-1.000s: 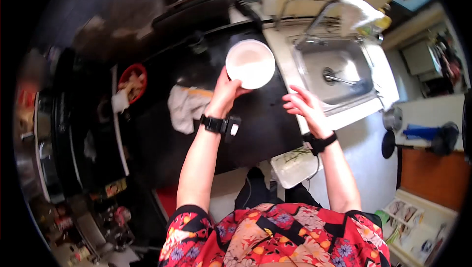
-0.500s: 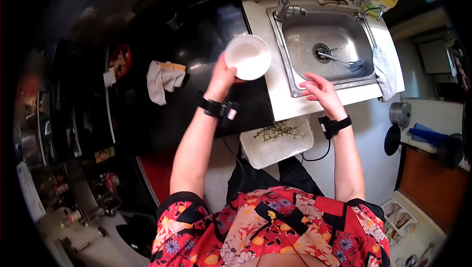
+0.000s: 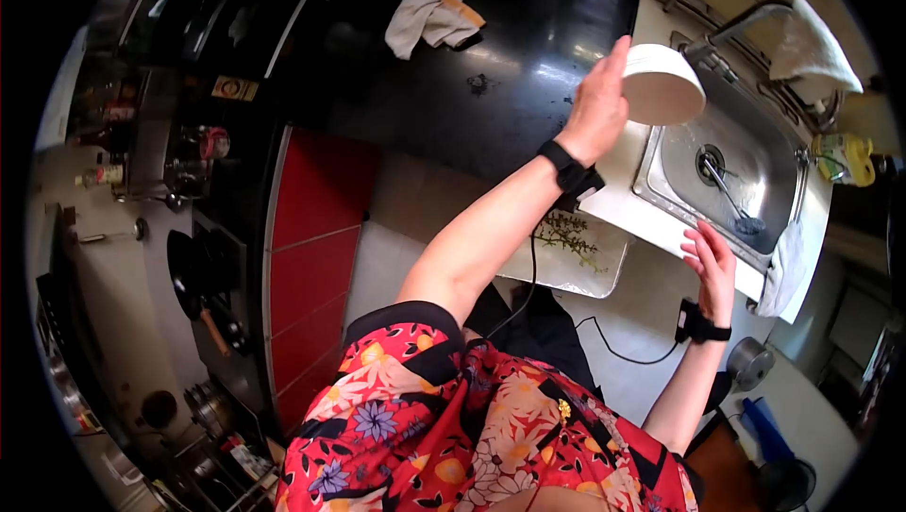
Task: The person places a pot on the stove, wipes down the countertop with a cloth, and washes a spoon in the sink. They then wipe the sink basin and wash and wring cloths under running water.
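White round bowl (image 3: 663, 87), tilted, directly right of the left hand (image 3: 596, 108), beyond the black tabletop's (image 3: 453, 120) right edge; left fingers extended together against its side, thumb hidden. Right hand (image 3: 713, 271) farther, nearer the steel sink's (image 3: 755, 158) front edge, empty, fingers slightly parted.

Light glints on a dark countertop (image 3: 415, 111) beside red cabinet panels (image 3: 316, 191) and pale floor (image 3: 646, 318)

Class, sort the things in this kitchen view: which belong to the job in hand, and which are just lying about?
In use:
white bowl, held in the left hand
sink, probably, since the bowl is near it

Lying about, it seems:
crumpled cloth on the black countertop
tray of green sprigs
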`<state>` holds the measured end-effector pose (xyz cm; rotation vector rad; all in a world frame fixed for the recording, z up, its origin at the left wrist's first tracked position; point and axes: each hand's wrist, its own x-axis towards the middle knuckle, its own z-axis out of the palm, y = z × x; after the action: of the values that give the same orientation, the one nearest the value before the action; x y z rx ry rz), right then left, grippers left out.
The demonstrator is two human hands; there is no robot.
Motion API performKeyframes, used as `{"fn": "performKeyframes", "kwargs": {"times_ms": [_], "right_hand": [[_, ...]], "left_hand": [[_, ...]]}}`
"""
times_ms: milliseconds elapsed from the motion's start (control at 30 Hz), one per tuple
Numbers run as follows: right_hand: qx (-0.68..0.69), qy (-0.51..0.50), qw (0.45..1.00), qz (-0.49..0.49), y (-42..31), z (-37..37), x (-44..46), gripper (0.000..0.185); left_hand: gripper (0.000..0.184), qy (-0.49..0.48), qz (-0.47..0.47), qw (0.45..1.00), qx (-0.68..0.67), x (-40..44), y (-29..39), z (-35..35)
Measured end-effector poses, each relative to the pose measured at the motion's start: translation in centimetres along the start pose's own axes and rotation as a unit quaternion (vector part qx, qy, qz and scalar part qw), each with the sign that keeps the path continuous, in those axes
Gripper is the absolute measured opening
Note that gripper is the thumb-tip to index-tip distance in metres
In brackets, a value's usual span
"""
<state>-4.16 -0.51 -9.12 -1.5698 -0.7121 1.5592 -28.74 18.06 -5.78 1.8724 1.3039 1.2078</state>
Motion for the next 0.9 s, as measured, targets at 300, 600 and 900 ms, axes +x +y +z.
{"fn": "performKeyframes", "kwargs": {"times_ms": [300, 600, 900], "right_hand": [[-0.035, 0.040, 0.997, 0.058, 1.5, 2.4, -3.0, 0.040], [-0.198, -0.213, 0.952, -0.092, -6.6, 26.3, 1.2, 0.048], [-0.317, -0.227, 0.917, -0.085, -5.9, 30.5, 1.6, 0.047]], "left_hand": [[0.054, 0.174, -0.137, 0.963, 0.154, -13.3, -5.6, -24.2], [0.063, 0.216, -0.254, 0.927, 0.171, -28.7, -18.9, -29.3], [0.041, 0.196, -0.266, 0.943, -0.043, -26.4, -26.4, -16.2]]}}
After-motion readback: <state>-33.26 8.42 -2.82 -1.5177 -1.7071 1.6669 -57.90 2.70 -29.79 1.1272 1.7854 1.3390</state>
